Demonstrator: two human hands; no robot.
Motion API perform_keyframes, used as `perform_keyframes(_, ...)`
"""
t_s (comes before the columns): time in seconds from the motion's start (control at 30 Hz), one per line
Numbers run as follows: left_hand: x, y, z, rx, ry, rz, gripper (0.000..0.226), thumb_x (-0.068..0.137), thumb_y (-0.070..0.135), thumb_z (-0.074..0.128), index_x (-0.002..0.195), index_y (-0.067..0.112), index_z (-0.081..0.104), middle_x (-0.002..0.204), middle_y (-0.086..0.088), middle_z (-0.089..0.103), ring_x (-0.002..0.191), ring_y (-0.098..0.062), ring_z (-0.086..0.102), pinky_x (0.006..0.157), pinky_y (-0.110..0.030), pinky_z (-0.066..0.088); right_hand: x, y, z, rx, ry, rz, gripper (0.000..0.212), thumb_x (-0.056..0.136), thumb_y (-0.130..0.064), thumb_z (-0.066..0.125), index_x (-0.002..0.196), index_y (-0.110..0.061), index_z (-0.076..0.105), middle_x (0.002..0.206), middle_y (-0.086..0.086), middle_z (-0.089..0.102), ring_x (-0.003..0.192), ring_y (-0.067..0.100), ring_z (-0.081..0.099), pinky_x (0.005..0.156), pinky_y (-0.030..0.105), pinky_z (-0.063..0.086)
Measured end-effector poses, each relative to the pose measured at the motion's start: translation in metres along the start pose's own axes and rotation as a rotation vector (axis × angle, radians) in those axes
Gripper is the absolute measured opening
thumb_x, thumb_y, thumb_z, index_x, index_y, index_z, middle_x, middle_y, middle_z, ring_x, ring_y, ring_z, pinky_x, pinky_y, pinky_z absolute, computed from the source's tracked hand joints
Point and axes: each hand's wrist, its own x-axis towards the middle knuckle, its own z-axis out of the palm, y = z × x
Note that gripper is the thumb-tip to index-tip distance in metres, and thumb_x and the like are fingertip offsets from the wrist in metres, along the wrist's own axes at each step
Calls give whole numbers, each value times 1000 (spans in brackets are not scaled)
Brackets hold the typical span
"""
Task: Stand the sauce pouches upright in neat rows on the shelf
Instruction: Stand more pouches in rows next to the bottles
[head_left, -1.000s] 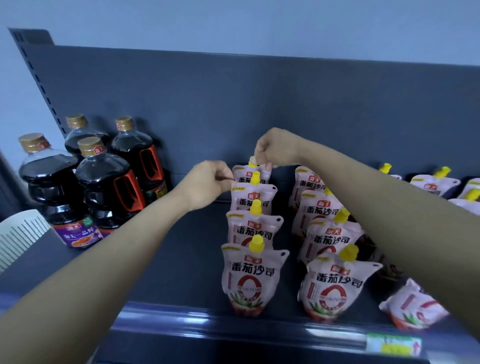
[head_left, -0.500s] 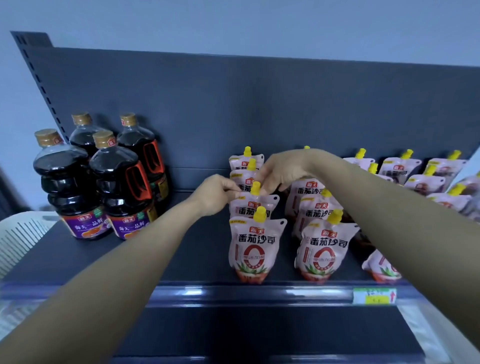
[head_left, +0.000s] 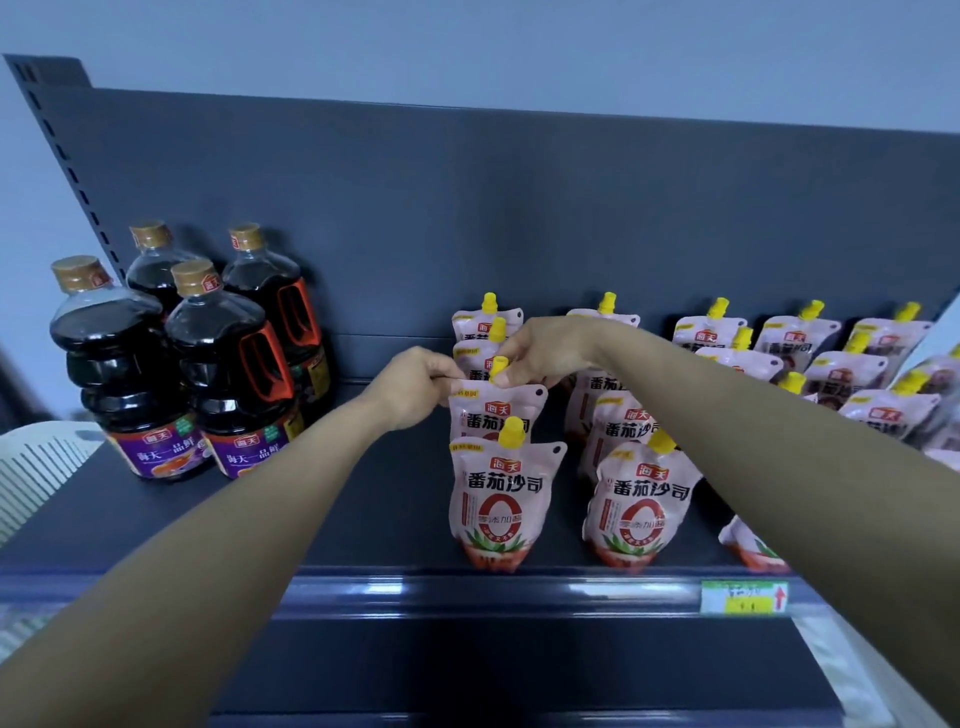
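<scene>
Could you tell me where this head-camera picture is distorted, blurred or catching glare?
Head view: wide-angle bending curves the back panel; glare streaks the front rail; the price tag is too blurred to read; the print on the front pouch is sharp.

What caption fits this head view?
Left hand and right hand hold a pink yellow-capped sauce pouch upright on a dark shelf.
</scene>
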Motion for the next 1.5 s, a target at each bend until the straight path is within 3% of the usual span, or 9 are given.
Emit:
perform_keyframes(0.23,-27,21,-10,26,171,89,15,89,20,58,82,7,64,69,4,59,66,-7,52,66,-18,42,-21,3,-24,-83,1,-20,15,87,-12,66,101,-7,69,78,-3,69,74,9,66,69,22,51)
perform_keyframes(0.33,-40,31,-11,-101,-106,63,22,85,32,62,82,11,68,72,5,66,68,-4,61,72,-20,49,-34,-2,-18,-87,-106,-23,22,85,-21,69,104,-9,71,92,1,73,83,10,68,74,20,52)
perform_keyframes(0.47,-47,26,-5,72,-320,34,19,76,28,73,88,13,73,102,-5,70,101,-13,61,95,-31,45,-48,-11,-1,-195,-269,2,26,82,-28,71,106,-19,71,109,-1,71,105,15,64,93,28,50)
perform_keyframes(0.6,-51,17,5,217,-301,34,18,83,13,66,84,-4,68,79,-11,60,75,-16,52,83,-44,49,-54,-11,18,-333,-195,1,28,87,-22,65,113,-16,69,117,3,69,111,19,61,100,32,46)
perform_keyframes(0.73,-54,15,4,185,-292,31,13,84,9,64,80,-3,69,78,-11,63,74,-14,55,81,-39,53,-61,-10,25,-278,-132,6,21,88,-25,65,106,-17,71,106,1,69,100,18,59,82,25,41)
perform_keyframes(0.97,-57,12,5,98,-298,15,18,83,5,64,67,11,66,70,3,63,70,-8,58,73,-29,52,-63,-7,34,-272,-58,-16,7,92,-21,60,89,-20,67,85,-7,60,92,14,54,80,27,37)
perform_keyframes(1.17,-62,14,7,214,-223,60,7,82,12,67,77,8,69,79,-5,65,74,-11,56,80,-37,48,-73,-3,27,-186,-34,-23,19,88,-20,65,104,-15,72,105,1,72,100,17,64,83,23,43)
perform_keyframes(1.3,-64,38,4,95,-40,92,10,82,12,68,92,11,68,100,-4,71,94,-13,63,90,-28,48,-93,20,0,-135,110,-32,21,85,-21,67,105,-19,74,98,-1,74,89,14,65,81,23,50)
perform_keyframes(1.5,-55,97,45,57,50,225,19,83,10,65,101,14,62,101,-3,64,89,-10,60,65,-1,45,-118,79,-29,-73,234,63,22,88,-6,60,105,-10,73,99,4,74,92,16,67,87,30,54)
